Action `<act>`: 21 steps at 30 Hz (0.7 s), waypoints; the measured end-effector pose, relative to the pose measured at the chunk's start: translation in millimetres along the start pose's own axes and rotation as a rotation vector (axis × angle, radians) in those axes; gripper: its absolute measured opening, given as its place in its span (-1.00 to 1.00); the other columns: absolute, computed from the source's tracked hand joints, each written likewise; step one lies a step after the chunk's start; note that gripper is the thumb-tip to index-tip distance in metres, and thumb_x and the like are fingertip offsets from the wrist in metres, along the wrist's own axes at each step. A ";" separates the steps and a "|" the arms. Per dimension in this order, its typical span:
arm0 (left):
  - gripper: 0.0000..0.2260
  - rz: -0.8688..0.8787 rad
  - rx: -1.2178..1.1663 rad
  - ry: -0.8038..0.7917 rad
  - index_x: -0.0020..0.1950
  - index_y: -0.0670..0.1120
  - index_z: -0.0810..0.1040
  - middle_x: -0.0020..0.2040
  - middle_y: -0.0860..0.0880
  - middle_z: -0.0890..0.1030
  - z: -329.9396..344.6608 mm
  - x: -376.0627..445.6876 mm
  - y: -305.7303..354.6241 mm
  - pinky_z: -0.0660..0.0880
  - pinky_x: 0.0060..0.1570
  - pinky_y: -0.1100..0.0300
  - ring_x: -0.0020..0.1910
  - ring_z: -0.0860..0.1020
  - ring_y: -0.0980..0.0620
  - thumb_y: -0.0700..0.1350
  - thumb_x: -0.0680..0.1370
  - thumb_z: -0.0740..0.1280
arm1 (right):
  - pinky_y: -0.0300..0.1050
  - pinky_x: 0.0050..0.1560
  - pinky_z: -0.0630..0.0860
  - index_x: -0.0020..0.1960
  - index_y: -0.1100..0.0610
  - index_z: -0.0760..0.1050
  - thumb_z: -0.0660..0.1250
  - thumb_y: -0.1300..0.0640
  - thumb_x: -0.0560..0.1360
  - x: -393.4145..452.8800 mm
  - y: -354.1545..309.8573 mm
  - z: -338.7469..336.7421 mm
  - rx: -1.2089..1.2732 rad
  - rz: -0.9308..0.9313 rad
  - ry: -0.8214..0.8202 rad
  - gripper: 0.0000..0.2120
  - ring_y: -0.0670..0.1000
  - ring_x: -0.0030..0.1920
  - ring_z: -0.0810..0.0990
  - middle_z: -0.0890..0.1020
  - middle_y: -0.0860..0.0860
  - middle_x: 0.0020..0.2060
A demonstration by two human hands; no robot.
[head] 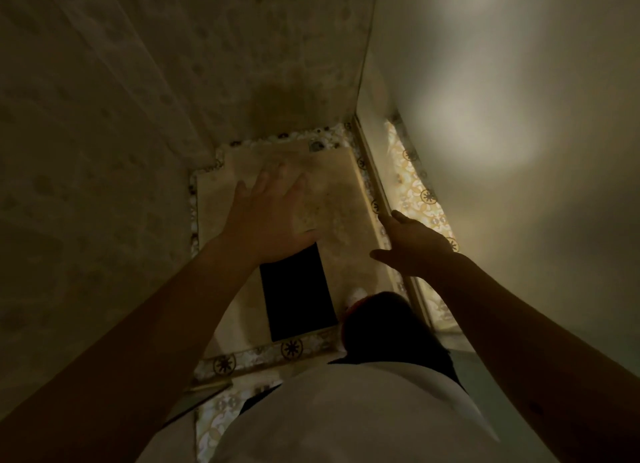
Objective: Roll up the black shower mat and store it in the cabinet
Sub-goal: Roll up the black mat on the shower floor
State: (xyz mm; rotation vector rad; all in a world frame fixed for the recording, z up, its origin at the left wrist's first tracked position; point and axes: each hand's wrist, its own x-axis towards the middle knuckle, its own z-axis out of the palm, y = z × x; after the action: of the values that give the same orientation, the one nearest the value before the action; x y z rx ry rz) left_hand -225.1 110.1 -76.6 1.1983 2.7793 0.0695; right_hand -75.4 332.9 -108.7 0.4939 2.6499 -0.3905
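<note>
You are looking straight down into a dim shower stall, and both of your bare arms reach forward over its floor. Your left hand [268,220] is spread wide and flat, palm down, fingers [277,175] splayed apart and holding nothing; it hovers above the pale shower floor [349,199], and its heel overlaps the far end of the black shower mat [296,289] in the view, though you cannot tell from here whether it touches the mat. Your right hand [414,244] is also open and empty, its fingers loosely extended and pointing left, and it sits near the metal door track [375,188] that runs along the right edge of the stall. The black shower mat lies flat and unrolled on the shower floor, a dark rectangle in the near half of the stall, with its near end just beside the patterned tile border [273,353] at the threshold. To the right of the mat, your dark trouser leg [384,327] stands inside the stall with a pale toe [356,294] showing beyond it. A patterned shower curtain [93,123] hangs along the left side, and a plain light wall [519,81] fills the right. Your white shirt [346,417] covers the bottom of the view.
</note>
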 end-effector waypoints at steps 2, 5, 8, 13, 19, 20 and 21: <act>-0.08 0.002 0.011 0.014 0.53 0.09 -0.06 0.60 -0.08 -0.05 3.6 27.7 -1.8 0.08 0.38 -0.34 0.56 -0.07 -0.13 0.52 0.29 0.02 | 0.15 0.24 0.44 0.53 0.03 0.01 0.26 -0.27 0.47 27.1 10.9 -5.5 0.009 -0.017 0.011 -0.20 0.22 0.42 0.29 0.15 0.16 0.52; -0.07 -0.033 0.022 -0.011 0.54 0.10 -0.14 0.60 -0.06 -0.10 12.7 80.9 -3.7 0.03 0.39 -0.35 0.56 -0.11 -0.12 0.53 0.29 -0.02 | 0.15 0.24 0.44 0.53 0.04 0.00 0.19 -0.33 0.47 76.0 33.1 -13.2 -0.013 -0.012 0.018 -0.21 0.20 0.44 0.26 0.16 0.13 0.52; -0.07 -0.080 0.010 -0.035 0.54 0.12 -0.14 0.60 -0.09 -0.09 18.9 136.0 -3.9 -0.03 0.39 -0.34 0.55 -0.12 -0.17 0.55 0.29 -0.04 | 0.18 0.25 0.42 0.53 0.03 -0.03 0.13 -0.37 0.47 126.9 58.7 -25.8 -0.054 -0.018 -0.009 -0.20 0.19 0.47 0.20 0.12 0.12 0.53; -0.08 -0.128 -0.011 -0.081 0.53 0.14 -0.19 0.60 -0.10 -0.11 12.3 206.9 0.2 -0.09 0.41 -0.26 0.55 -0.10 -0.17 0.53 0.31 0.03 | 0.18 0.27 0.40 0.51 0.04 0.00 0.09 -0.39 0.46 190.3 88.6 -59.0 -0.061 -0.065 -0.065 -0.21 0.16 0.47 0.18 0.12 0.10 0.53; -0.09 -0.191 -0.037 -0.093 0.52 0.16 -0.20 0.60 -0.07 -0.12 1.6 270.2 -5.2 -0.08 0.41 -0.30 0.55 -0.15 -0.14 0.54 0.28 -0.01 | 0.17 0.31 0.36 0.53 0.03 -0.01 0.09 -0.38 0.47 259.8 107.0 -116.8 -0.127 -0.151 -0.061 -0.21 0.17 0.48 0.16 0.11 0.10 0.53; -0.09 -0.198 -0.043 -0.092 0.51 0.16 -0.20 0.60 -0.07 -0.12 1.4 280.5 -7.6 -0.07 0.42 -0.31 0.55 -0.15 -0.13 0.53 0.29 0.00 | 0.17 0.32 0.36 0.52 0.03 0.00 0.09 -0.38 0.47 269.1 108.2 -124.1 -0.133 -0.160 -0.057 -0.22 0.17 0.48 0.16 0.11 0.11 0.53; -0.09 -0.206 -0.041 -0.088 0.51 0.16 -0.20 0.60 -0.06 -0.12 1.8 290.6 -10.3 -0.06 0.43 -0.31 0.55 -0.15 -0.13 0.53 0.29 0.01 | 0.17 0.32 0.35 0.52 0.02 0.01 0.09 -0.38 0.47 278.3 109.8 -129.8 -0.137 -0.163 -0.054 -0.23 0.18 0.48 0.16 0.11 0.11 0.53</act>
State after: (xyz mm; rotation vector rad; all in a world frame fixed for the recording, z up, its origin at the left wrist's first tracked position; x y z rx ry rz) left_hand -430.3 314.3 -104.5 0.8786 2.7913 0.0542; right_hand -313.5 553.4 -140.1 0.2230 2.6496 -0.2640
